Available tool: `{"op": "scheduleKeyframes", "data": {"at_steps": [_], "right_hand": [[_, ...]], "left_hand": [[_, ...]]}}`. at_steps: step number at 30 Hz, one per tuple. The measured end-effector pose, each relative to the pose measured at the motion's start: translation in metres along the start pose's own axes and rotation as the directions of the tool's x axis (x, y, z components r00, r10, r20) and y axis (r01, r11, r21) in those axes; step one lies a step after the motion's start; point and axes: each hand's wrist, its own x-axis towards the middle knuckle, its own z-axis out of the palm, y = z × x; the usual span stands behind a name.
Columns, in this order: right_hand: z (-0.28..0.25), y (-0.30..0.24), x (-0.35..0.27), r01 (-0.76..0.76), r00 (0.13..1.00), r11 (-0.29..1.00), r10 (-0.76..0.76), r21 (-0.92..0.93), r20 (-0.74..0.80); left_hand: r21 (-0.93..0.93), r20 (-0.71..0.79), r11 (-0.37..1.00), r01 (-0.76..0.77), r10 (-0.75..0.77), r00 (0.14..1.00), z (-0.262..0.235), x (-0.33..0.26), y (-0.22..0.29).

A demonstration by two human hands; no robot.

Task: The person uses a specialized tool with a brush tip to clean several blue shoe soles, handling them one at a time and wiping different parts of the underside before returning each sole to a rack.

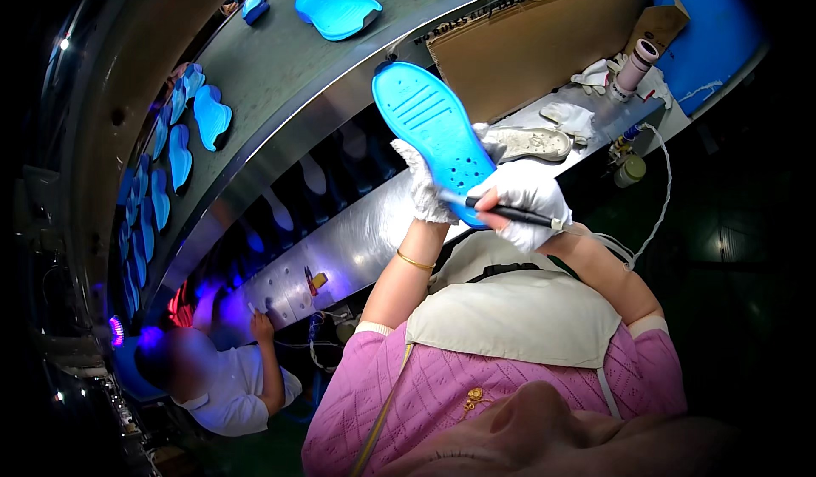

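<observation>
A bright blue shoe sole (429, 120), with grooves and small holes, is tilted upright in front of me. My left hand (416, 184), in a white glove, is closed around its lower left edge; some of its fingers are hidden behind the sole. In my right hand (529, 201), also white-gloved with bare fingertips showing, is a slim black pen-like tool (529, 216). Its pale tip is against or just in front of the sole's lower part; I cannot tell whether they touch. A thin white cord (663, 192) runs off to the right near this hand.
Beyond the metal bench (357, 192), a dark conveyor belt (280, 60) carries several blue soles (338, 14). On the bench's right lie a greyish shoe-shaped piece (535, 144), white gloves (592, 76) and a pink bottle (637, 67), beside a cardboard sheet (527, 52). A co-worker (229, 383) is at lower left.
</observation>
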Motion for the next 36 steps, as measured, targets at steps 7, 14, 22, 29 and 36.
{"op": "scheduleKeyframes", "data": {"at_steps": [7,14,22,29,36], "right_hand": [[-0.003,0.008,-0.007,-0.308,0.943,0.897,0.331,0.317,-0.021],[-0.009,0.012,-0.005,-0.382,0.871,0.699,0.49,0.605,-0.016],[-0.016,0.022,-0.007,-0.549,0.774,0.409,0.577,0.729,0.259],[-0.018,0.027,-0.005,-0.353,0.935,0.917,0.351,0.184,0.048],[-0.037,0.019,0.009,-0.687,0.725,0.656,0.592,0.312,0.352]], "left_hand": [[0.061,0.026,0.996,-0.063,0.061,0.998,0.004,0.009,0.014],[-0.089,0.287,0.985,-0.15,0.169,0.943,0.013,0.02,0.026],[0.229,0.274,0.956,-0.181,0.115,0.955,0.008,0.024,0.041],[0.619,0.058,0.782,0.068,-0.131,0.99,0.014,0.027,0.053],[0.696,-0.059,0.687,0.212,-0.239,0.969,0.012,0.041,0.057]]}}
